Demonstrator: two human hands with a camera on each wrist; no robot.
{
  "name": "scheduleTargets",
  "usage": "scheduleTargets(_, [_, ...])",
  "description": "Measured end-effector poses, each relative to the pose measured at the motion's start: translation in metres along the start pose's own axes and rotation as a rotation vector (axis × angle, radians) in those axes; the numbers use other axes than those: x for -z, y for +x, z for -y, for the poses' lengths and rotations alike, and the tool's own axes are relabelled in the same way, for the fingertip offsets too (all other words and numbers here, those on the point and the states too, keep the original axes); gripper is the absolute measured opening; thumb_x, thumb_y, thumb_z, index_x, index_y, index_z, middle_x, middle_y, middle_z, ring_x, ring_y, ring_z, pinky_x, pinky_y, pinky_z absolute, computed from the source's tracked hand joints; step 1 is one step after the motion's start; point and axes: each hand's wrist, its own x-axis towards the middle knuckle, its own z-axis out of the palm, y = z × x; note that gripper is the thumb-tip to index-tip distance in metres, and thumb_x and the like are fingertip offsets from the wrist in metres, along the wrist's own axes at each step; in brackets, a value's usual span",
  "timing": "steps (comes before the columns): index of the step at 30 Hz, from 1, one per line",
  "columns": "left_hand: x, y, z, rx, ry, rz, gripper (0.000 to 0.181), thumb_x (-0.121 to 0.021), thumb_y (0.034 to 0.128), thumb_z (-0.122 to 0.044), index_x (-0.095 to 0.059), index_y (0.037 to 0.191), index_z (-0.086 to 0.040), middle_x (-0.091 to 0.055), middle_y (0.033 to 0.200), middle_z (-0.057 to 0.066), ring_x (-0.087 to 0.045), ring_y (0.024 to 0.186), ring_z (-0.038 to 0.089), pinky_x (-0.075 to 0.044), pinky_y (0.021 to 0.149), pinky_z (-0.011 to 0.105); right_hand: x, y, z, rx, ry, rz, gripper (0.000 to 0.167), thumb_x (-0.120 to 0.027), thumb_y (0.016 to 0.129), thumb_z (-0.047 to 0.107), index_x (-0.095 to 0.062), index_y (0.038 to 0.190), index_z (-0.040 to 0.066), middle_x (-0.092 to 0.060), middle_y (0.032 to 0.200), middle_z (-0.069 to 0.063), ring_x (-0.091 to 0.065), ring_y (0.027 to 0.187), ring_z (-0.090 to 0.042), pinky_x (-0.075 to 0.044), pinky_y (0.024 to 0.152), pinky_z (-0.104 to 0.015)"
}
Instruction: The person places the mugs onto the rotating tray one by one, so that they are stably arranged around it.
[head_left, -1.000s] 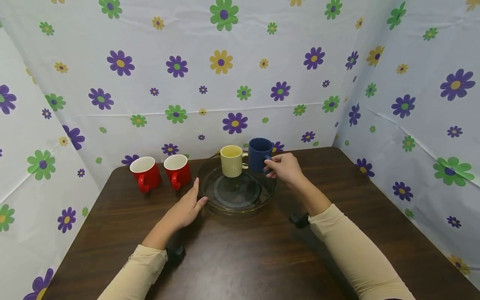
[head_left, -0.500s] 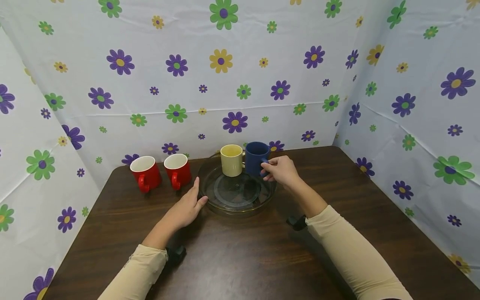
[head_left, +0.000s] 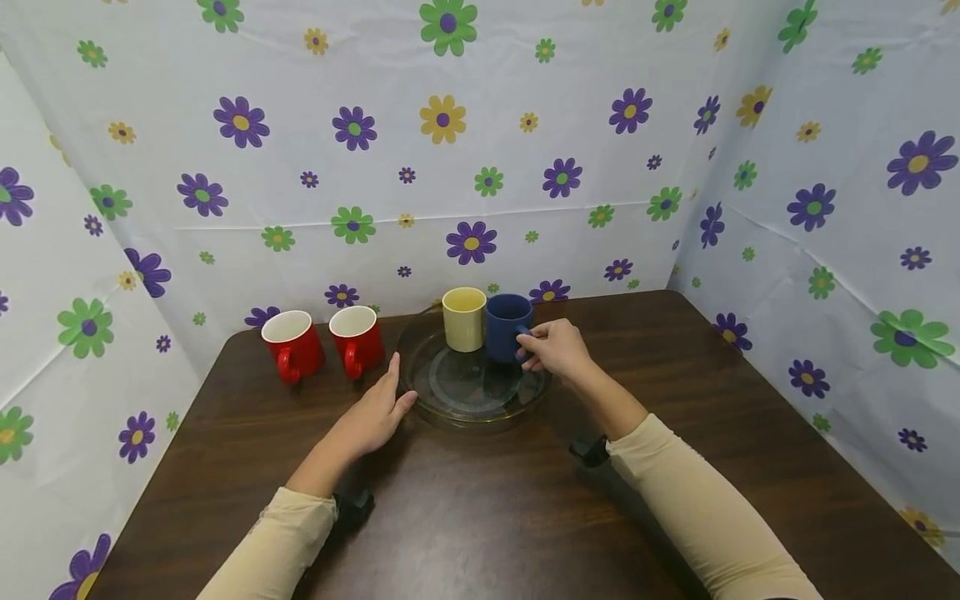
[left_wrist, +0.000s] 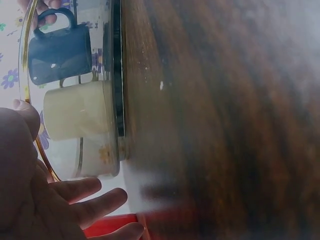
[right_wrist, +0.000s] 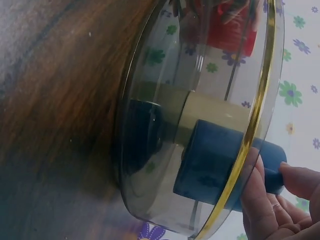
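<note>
My right hand (head_left: pixel 557 348) pinches the handle of a blue mug (head_left: pixel 504 330), which is upright over the right part of a clear round tray (head_left: pixel 468 423) with a gold-edged rim. I cannot tell whether the mug's base touches the tray floor. A pale yellow mug (head_left: pixel 463 322) stands inside at the back, just left of the blue one. In the right wrist view, thumb and fingers hold the blue mug (right_wrist: pixel 212 165) by its handle, partly seen through the tray wall. My left hand (head_left: pixel 372 414) rests against the tray's left side, fingers extended; the left wrist view shows the thumb at the rim (left_wrist: pixel 25 75).
Two red mugs with white insides, a left one (head_left: pixel 292 346) and a right one (head_left: pixel 357 340), stand left of the tray with handles toward me. The dark wooden table (head_left: pixel 480 517) meets a flower-patterned cloth (head_left: pixel 390 100) behind and at the sides.
The right hand has brought the blue mug down and slightly left, nearer to me, beside the yellow mug. The left hand and the tray have stayed in place.
</note>
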Motion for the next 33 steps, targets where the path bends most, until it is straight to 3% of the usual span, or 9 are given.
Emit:
scheduleTargets(6, [-0.002, -0.002, 0.000, 0.028, -0.007, 0.022, 0.082, -0.048, 0.1079, -0.035, 0.003, 0.160, 0.003, -0.011, 0.165, 0.026, -0.020, 0.150, 0.044, -0.019, 0.120, 0.057, -0.007, -0.004, -0.001, -0.035, 0.012, 0.026, 0.029, -0.066, 0.101, 0.017, -0.071, 0.111, -0.009, -0.074, 0.092, -0.019, -0.073, 0.065, -0.019, -0.062, 0.070, -0.036])
scheduleTargets(17, [0.000, -0.003, 0.000, 0.012, -0.009, 0.009, 0.082, -0.047, 0.1079, -0.035, 0.003, 0.159, 0.004, -0.012, 0.165, 0.027, -0.020, 0.150, 0.046, -0.020, 0.119, 0.058, -0.015, -0.005, -0.002, -0.038, -0.012, 0.032, 0.025, -0.064, 0.102, 0.016, -0.070, 0.104, -0.009, -0.074, 0.094, -0.022, -0.073, 0.065, -0.020, -0.061, 0.077, -0.047])
scheduleTargets(26, [0.001, -0.002, -0.003, 0.021, -0.012, 0.034, 0.081, -0.044, 0.1089, -0.037, 0.005, 0.159, 0.005, -0.008, 0.165, 0.028, -0.017, 0.150, 0.046, -0.018, 0.119, 0.058, -0.017, -0.004, -0.004, -0.050, -0.104, 0.129, 0.026, -0.061, 0.104, 0.017, -0.068, 0.102, -0.008, -0.075, 0.093, -0.016, -0.076, 0.082, -0.033, -0.061, 0.080, -0.046])
scheduleTargets(33, [0.004, -0.001, -0.005, 0.044, -0.035, 0.065, 0.084, -0.041, 0.1087, -0.043, 0.008, 0.159, 0.002, -0.005, 0.166, 0.025, -0.015, 0.151, 0.045, -0.017, 0.120, 0.058, -0.015, -0.003, -0.001, -0.061, -0.137, 0.163, 0.026, -0.061, 0.104, 0.017, -0.069, 0.097, -0.007, -0.076, 0.095, -0.016, -0.076, 0.085, -0.033, -0.060, 0.082, -0.045])
